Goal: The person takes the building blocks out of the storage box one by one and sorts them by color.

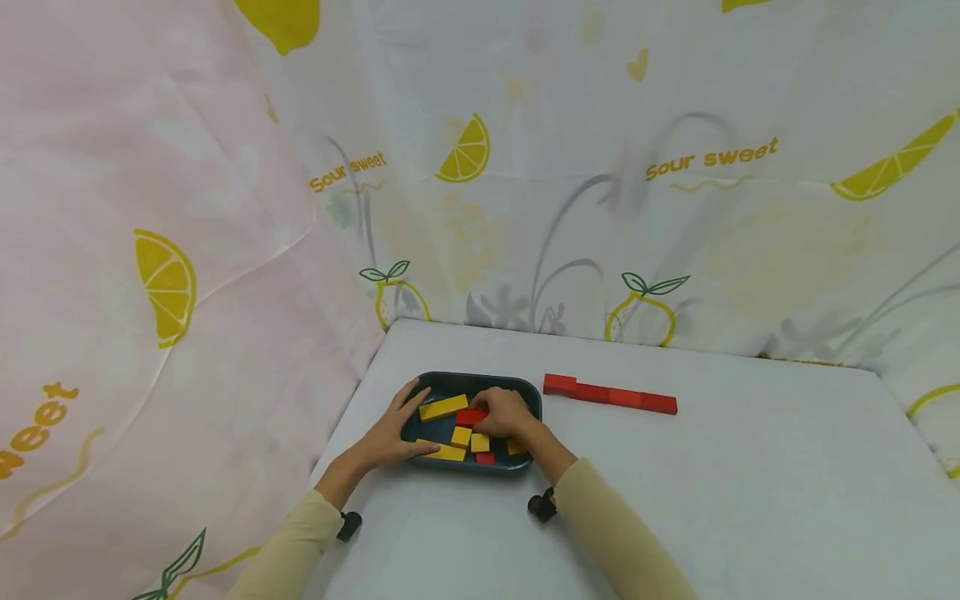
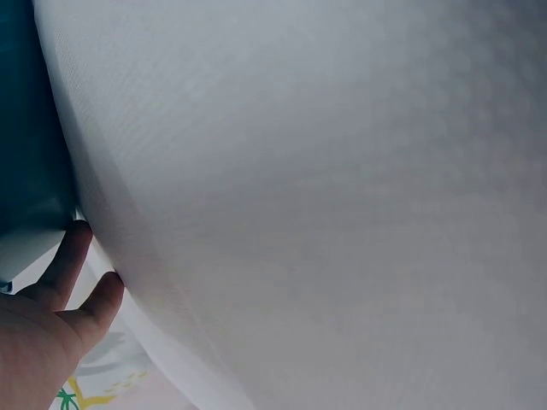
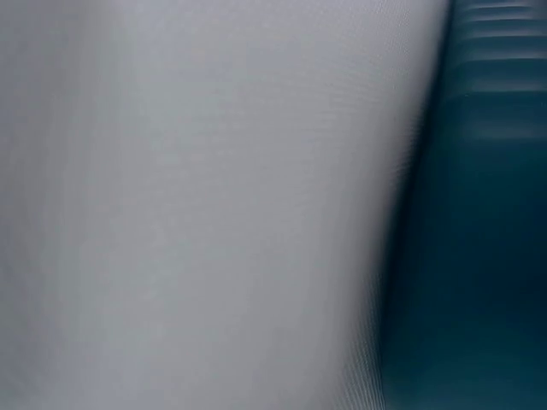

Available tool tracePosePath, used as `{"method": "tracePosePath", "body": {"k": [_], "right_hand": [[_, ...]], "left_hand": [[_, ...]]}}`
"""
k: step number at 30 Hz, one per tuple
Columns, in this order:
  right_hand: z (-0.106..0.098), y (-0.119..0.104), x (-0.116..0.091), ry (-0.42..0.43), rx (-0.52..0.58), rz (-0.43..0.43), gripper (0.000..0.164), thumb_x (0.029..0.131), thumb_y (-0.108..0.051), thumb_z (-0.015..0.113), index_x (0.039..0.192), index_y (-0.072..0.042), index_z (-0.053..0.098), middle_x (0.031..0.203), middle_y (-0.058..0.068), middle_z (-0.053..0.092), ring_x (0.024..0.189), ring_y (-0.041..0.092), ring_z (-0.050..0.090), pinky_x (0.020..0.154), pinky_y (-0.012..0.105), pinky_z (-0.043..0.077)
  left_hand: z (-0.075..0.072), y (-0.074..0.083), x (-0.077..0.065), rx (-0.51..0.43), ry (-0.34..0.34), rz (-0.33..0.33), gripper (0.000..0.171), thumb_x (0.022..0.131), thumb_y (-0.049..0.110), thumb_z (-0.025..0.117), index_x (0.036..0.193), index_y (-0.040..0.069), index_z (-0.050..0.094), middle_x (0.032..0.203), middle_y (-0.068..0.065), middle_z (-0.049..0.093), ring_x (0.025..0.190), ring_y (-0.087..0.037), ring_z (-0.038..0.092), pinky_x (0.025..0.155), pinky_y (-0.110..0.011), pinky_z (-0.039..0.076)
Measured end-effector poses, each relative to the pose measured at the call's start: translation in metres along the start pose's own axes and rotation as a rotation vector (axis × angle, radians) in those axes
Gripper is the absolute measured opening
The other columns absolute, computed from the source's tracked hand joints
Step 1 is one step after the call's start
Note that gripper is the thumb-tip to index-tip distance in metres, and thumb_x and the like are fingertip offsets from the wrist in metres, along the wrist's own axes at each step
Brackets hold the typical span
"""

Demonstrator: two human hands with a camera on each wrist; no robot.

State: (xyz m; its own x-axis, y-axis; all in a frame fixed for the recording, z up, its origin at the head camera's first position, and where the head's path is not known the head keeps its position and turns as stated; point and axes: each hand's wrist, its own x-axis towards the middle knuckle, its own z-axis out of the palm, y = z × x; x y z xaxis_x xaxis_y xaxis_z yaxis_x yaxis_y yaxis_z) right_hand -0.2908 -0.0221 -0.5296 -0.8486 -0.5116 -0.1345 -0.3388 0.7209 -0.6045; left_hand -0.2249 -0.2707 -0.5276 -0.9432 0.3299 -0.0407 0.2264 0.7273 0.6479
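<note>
A dark blue-green tray (image 1: 465,468) holds several yellow and red blocks. My left hand (image 1: 386,432) rests on its left end with fingers spread, the thumb over the near rim by a long yellow block (image 1: 450,452). In the left wrist view, two fingers of the left hand (image 2: 43,333) lie along the outside of the tray (image 2: 30,128). Reaching into the tray from the right, my right hand (image 1: 508,414) pinches the end of a red block (image 1: 468,417) between thumb and fingers. The right wrist view catches only the outer wall of the tray (image 3: 479,256).
Right of the tray, a row of red blocks (image 1: 622,397) lies end to end on the white table (image 1: 720,500), its left end block stepped out of line. Behind and at the left hang lemon-print curtains (image 1: 525,225). Inside the tray is another long yellow block (image 1: 443,407).
</note>
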Motion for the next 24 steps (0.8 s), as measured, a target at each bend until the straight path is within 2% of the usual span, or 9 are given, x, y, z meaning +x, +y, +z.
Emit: {"method": "tracePosePath", "body": {"k": [7,16,24], "right_hand": [[-0.0016,-0.0028,-0.0025,0.017,0.043,-0.01,0.034,0.084,-0.022,0.077,0.116,-0.013,0.071,0.115,0.006,0.066,0.097,0.022,0.055,0.09,0.043,0.05],[-0.004,-0.0025,-0.0033,0.088,0.133,-0.119,0.036,0.087,-0.022,0.073,0.121,-0.012,0.069,0.121,0.007,0.067,0.106,0.023,0.057,0.099,0.043,0.049],[-0.0051,-0.001,-0.0049,0.153,0.181,-0.201,0.034,0.085,-0.023,0.075,0.117,-0.012,0.071,0.116,0.006,0.07,0.1,0.021,0.06,0.094,0.039,0.051]], "left_hand": [[0.0004,-0.0024,0.0006,-0.001,0.004,0.017,0.103,0.078,0.049,0.079,0.159,0.019,0.022,0.167,-0.007,0.003,0.151,-0.038,0.016,0.113,-0.067,0.026],[-0.0008,-0.0023,0.0003,-0.013,0.007,0.021,0.102,0.079,0.05,0.079,0.159,0.02,0.023,0.167,-0.006,0.003,0.15,-0.038,0.017,0.113,-0.067,0.027],[-0.0006,-0.0019,0.0004,-0.016,0.008,0.024,0.101,0.079,0.049,0.079,0.159,0.02,0.023,0.167,-0.007,0.003,0.151,-0.038,0.016,0.113,-0.068,0.025]]}}
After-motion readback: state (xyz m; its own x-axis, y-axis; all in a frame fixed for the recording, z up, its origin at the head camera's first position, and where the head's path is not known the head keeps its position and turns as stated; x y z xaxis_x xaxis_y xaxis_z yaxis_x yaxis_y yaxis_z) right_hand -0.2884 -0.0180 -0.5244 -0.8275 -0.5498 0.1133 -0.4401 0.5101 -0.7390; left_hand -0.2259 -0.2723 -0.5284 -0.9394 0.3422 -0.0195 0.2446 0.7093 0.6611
